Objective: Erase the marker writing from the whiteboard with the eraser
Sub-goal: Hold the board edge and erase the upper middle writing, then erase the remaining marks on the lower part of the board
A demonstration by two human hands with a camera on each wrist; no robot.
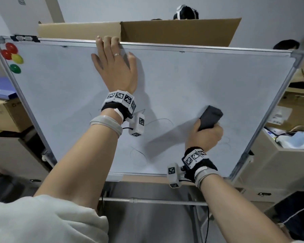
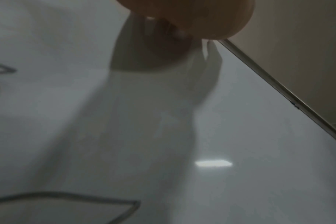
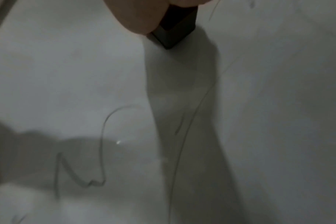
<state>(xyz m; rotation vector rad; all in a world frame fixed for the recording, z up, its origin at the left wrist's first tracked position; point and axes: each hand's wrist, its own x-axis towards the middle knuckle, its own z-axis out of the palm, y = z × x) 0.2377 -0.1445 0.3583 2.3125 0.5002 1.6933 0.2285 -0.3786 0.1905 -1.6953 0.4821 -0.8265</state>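
Note:
The whiteboard [image 1: 200, 76] fills the head view, tilted, with thin marker lines [image 1: 139, 155] across its lower middle. My right hand [image 1: 206, 135] grips a dark eraser [image 1: 210, 117] and holds it against the board at the lower right. The eraser [image 3: 175, 31] shows as a dark block at the top of the right wrist view, above curved marker lines [image 3: 102, 144]. My left hand [image 1: 112, 64] lies flat on the board's upper middle, fingers hooked over the top frame. Blurred marker strokes [image 2: 67, 195] cross the left wrist view under the palm [image 2: 192, 18].
Red, yellow and green magnets [image 1: 12, 57] sit in the board's top left corner. A cardboard sheet [image 1: 165, 30] stands behind the top edge, with people's heads beyond it. Boxes and shelves flank both sides. A metal bar [image 1: 147, 201] runs below the board.

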